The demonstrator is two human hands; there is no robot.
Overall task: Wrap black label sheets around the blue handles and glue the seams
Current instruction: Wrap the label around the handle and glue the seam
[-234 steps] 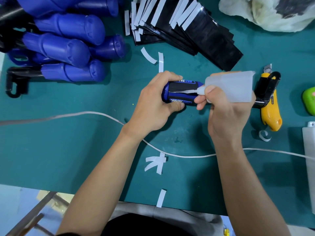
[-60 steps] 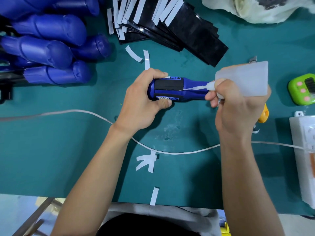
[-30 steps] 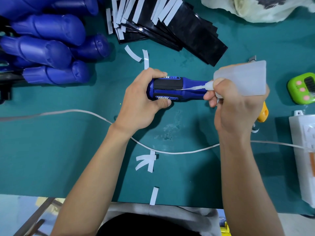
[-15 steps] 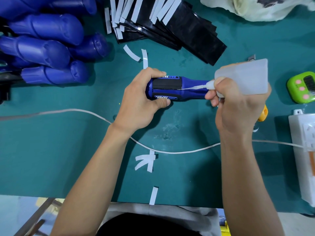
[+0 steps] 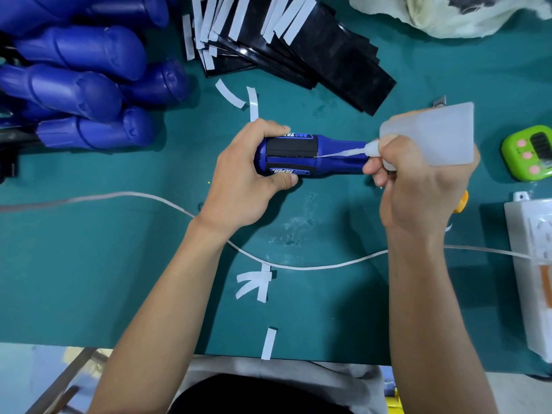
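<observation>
A blue handle [image 5: 334, 158] lies sideways over the green table, with a black label sheet [image 5: 291, 147] wrapped round its thick end. My left hand [image 5: 248, 180] grips that thick end, thumb below and fingers over the top. My right hand [image 5: 418, 186] holds a translucent glue bottle [image 5: 436, 134]. Its thin nozzle lies along the handle, with the tip at the label's seam. A fan of black label sheets [image 5: 313, 46] with white backing strips lies at the back. A pile of bare blue handles [image 5: 80, 88] fills the back left.
A white cable [image 5: 298, 265] runs across the table under both forearms. Peeled white strips [image 5: 257, 283] lie scattered near it. A green timer [image 5: 528, 152] and a white box [image 5: 534, 264] stand at the right. A yellow knife [image 5: 461, 201] peeks from behind my right hand. A plastic bag [image 5: 448, 13] sits back right.
The nozzle tip has crept a little along the seam. Both hands keep their grips and have barely shifted.
</observation>
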